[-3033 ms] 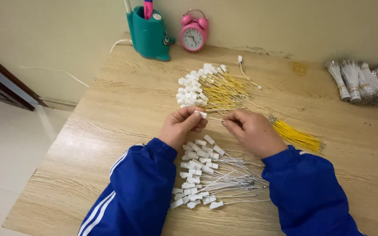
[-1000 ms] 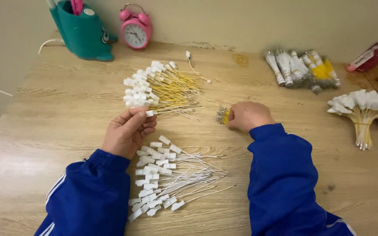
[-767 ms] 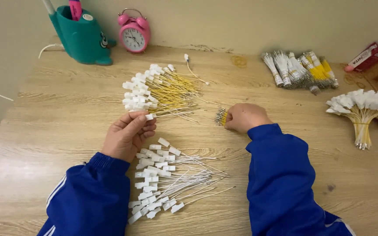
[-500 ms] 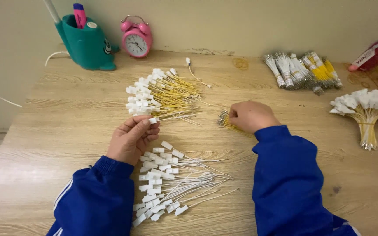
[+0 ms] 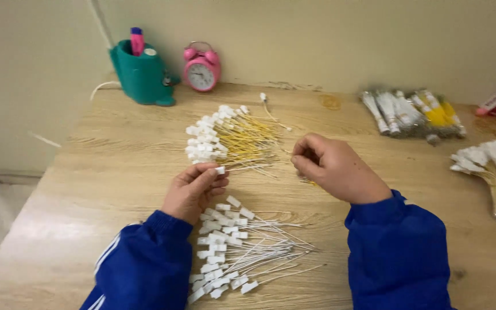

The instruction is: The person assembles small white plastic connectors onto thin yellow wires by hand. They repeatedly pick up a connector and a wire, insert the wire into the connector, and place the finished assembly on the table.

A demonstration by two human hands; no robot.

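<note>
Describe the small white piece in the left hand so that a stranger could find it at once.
On the wooden table, find the fan of yellow-stemmed tags and the pile of white-stemmed tags. Between them, the left hand pinches one white tag at its fingertips. It alone is lifted off the table, apart from both piles.

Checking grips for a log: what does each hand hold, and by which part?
Left hand pinches a white tag by its head. Right hand is curled shut; what it holds cannot be told.
</note>
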